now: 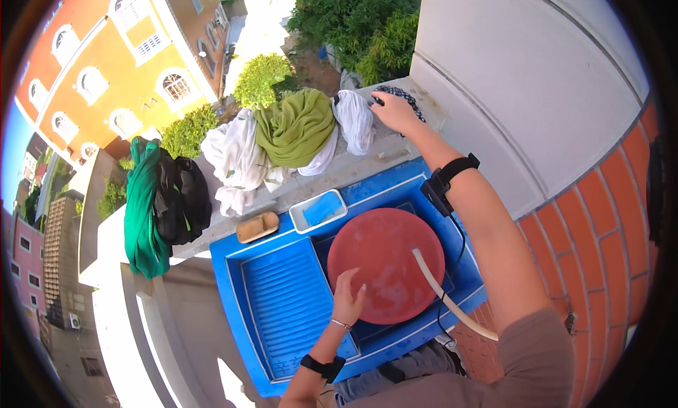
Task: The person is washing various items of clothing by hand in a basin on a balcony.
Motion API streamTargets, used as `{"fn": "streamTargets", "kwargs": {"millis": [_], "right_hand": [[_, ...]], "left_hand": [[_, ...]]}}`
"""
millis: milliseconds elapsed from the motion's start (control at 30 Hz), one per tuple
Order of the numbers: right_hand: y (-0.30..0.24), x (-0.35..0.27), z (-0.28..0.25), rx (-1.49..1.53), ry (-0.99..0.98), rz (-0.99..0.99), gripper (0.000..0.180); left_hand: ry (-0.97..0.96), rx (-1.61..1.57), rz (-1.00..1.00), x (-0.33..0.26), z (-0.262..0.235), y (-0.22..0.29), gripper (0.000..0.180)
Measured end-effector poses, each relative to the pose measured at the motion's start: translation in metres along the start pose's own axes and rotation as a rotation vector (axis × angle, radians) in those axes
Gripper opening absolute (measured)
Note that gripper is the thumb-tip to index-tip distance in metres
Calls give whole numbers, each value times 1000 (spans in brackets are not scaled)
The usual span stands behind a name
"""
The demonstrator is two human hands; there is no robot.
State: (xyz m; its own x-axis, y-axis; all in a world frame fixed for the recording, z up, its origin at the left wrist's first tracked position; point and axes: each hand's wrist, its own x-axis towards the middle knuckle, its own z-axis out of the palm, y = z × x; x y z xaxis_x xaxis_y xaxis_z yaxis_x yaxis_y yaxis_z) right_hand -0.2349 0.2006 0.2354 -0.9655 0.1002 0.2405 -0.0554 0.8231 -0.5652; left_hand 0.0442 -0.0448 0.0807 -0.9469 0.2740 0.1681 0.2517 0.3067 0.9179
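Observation:
My right hand reaches to the far ledge, with its fingers closed on a black-and-white patterned cloth. Beside it on the ledge lie a bunched white cloth, a green cloth and more white fabric. My left hand is at the near left edge of a round red basin, fingers apart and holding nothing. A pale hose has its end over the basin. Whether water fills the basin is hard to tell.
The basin sits in a blue wash sink with a ribbed washboard. A white tray and a tan scrubbing brush lie along its far rim. Green and black garments hang at left. A brick wall borders the right.

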Motion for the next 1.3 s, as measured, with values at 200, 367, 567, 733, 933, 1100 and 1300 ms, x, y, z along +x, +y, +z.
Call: {"fn": "streamTargets", "kwargs": {"millis": [200, 367, 567, 733, 933, 1100, 1300], "right_hand": [[43, -33, -23, -367, -53, 13, 48], [12, -79, -46, 76, 521, 40, 36], [-14, -202, -52, 914, 314, 298, 20], [-6, -257, 12, 1383, 119, 646, 20], [35, -292, 77, 916, -249, 671, 19], [88, -331, 158, 160, -197, 438, 30], [113, -350, 217, -50, -582, 526, 33]], "left_hand": [[-58, -142, -117, -2, 13, -20, 36], [-87, -323, -178, 1, 18, -18, 33], [-188, -813, -490, 27, 8, 35, 43], [-257, -1053, -740, 31, 49, -2, 56], [75, -669, -518, 3, 79, -102, 62], [-211, 311, -340, 2, 87, -88, 59], [-733, 718, -372, -2, 100, -107, 59]]}}
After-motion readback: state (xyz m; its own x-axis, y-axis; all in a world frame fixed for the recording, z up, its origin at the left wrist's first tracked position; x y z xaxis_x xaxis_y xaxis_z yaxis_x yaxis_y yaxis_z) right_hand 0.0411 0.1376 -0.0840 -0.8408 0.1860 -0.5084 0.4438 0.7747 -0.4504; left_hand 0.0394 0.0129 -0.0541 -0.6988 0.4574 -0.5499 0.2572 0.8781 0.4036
